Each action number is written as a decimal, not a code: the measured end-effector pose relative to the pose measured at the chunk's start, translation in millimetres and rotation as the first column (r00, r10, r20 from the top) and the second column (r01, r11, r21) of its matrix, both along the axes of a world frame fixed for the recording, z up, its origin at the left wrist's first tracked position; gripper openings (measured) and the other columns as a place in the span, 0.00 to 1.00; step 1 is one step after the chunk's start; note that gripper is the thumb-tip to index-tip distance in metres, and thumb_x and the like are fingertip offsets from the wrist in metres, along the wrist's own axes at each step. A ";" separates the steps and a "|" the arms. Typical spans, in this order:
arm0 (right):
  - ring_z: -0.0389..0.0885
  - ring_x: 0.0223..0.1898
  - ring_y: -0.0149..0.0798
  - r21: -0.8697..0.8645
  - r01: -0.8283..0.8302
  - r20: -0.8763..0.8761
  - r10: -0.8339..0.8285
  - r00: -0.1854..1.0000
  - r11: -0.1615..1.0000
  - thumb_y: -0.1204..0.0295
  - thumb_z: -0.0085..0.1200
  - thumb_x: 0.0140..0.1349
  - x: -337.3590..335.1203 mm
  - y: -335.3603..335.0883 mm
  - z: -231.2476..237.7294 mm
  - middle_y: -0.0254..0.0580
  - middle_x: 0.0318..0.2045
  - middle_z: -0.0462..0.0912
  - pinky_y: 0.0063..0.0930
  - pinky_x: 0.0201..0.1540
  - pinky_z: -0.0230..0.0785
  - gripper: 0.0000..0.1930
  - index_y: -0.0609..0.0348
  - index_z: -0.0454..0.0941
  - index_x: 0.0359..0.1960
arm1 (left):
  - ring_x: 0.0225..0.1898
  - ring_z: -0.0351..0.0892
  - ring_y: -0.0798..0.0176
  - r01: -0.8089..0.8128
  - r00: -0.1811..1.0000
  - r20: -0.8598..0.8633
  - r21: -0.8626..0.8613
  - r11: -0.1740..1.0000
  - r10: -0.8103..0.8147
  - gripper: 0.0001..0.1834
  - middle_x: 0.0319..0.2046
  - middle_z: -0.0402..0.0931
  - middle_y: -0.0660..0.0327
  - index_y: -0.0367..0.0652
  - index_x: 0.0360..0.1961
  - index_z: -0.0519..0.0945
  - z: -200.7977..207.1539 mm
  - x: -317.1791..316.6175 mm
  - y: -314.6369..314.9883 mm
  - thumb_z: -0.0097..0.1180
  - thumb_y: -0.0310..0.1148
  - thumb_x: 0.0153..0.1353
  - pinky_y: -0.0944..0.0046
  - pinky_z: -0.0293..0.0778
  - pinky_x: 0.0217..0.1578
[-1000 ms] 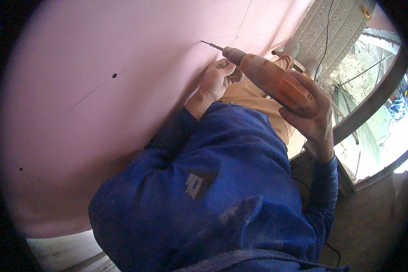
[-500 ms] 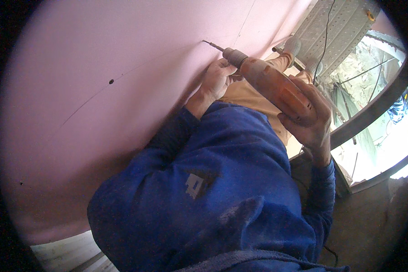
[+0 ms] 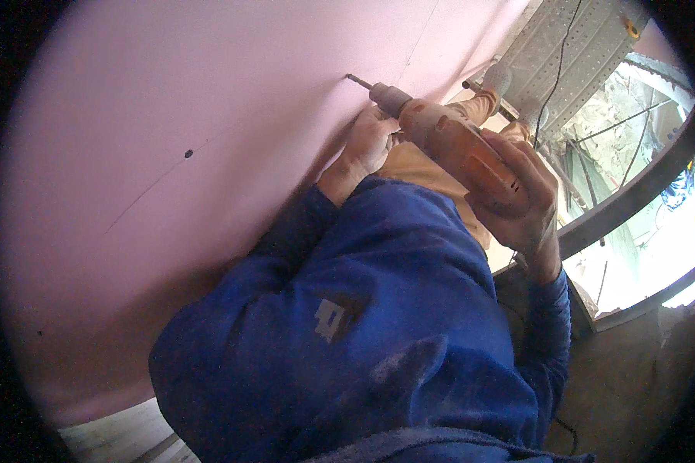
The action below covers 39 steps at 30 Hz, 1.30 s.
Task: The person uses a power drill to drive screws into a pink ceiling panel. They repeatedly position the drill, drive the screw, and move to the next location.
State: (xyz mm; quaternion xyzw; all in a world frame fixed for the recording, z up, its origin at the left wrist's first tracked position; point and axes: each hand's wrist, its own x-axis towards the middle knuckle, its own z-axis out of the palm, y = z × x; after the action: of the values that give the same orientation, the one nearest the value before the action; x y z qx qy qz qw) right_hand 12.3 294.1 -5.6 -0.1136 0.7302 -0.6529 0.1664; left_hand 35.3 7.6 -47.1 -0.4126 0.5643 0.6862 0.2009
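Note:
An orange, dusty power drill (image 3: pixel 459 147) is in my right hand (image 3: pixel 529 204), which wraps round its rear end. The drill bit (image 3: pixel 358 81) points up and left, its tip at a dark spot in the pink wall panel (image 3: pixel 131 92). My left hand (image 3: pixel 369 143) is just below the drill's grey chuck (image 3: pixel 390 99). Its fingers are curled and partly hidden by the drill, so whatever they may hold does not show. A thin line runs across the panel through a dark hole (image 3: pixel 188 154).
A perforated metal plank (image 3: pixel 529 65), with a black cord (image 3: pixel 557 69) over it, lies at the upper right. My shoes (image 3: pixel 498 79) are beside it. A curved dark frame (image 3: pixel 641 204) borders a bright opening with debris beyond. A small dark spot (image 3: pixel 40 333) marks the panel's lower left.
The drill has shifted slightly left and down in the picture, with less bit showing between chuck and wall. My right hand has moved with it. The wall marks sit a little lower.

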 end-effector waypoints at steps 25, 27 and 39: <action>0.84 0.57 0.42 0.004 0.508 0.223 -0.496 0.839 0.861 0.80 0.74 0.42 2.9 51.7 -16.9 0.49 0.57 0.85 0.35 0.61 0.77 0.40 0.64 0.78 0.64 | 0.42 0.85 0.63 0.314 0.946 0.062 0.068 0.947 -0.318 0.17 0.44 0.84 0.59 0.34 0.59 0.77 -26.3 -2.9 -19.0 0.55 0.35 0.76 0.61 0.82 0.47; 0.84 0.58 0.41 0.024 0.580 0.323 -0.555 0.766 0.815 0.82 0.73 0.42 -0.1 62.8 -14.8 0.49 0.58 0.85 0.35 0.61 0.77 0.40 0.65 0.77 0.65 | 0.42 0.84 0.64 0.355 0.931 0.083 0.029 0.934 -0.356 0.18 0.44 0.84 0.58 0.34 0.60 0.77 -27.0 -8.3 -15.3 0.55 0.35 0.76 0.61 0.82 0.47; 0.84 0.55 0.39 -0.047 0.789 0.324 -0.738 0.592 0.612 0.71 0.77 0.38 16.9 101.6 23.7 0.45 0.54 0.86 0.36 0.62 0.75 0.43 0.63 0.79 0.63 | 0.40 0.83 0.67 0.513 0.850 -0.102 -0.053 0.856 -0.516 0.15 0.41 0.84 0.60 0.37 0.58 0.79 -30.7 -106.8 74.0 0.55 0.34 0.76 0.62 0.81 0.46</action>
State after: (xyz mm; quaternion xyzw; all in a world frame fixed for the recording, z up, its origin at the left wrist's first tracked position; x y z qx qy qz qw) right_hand 29.2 395.6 18.1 0.2877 0.6131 -0.7344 -0.0435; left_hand -71.5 81.6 -77.8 -0.2097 0.6726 0.6227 0.3403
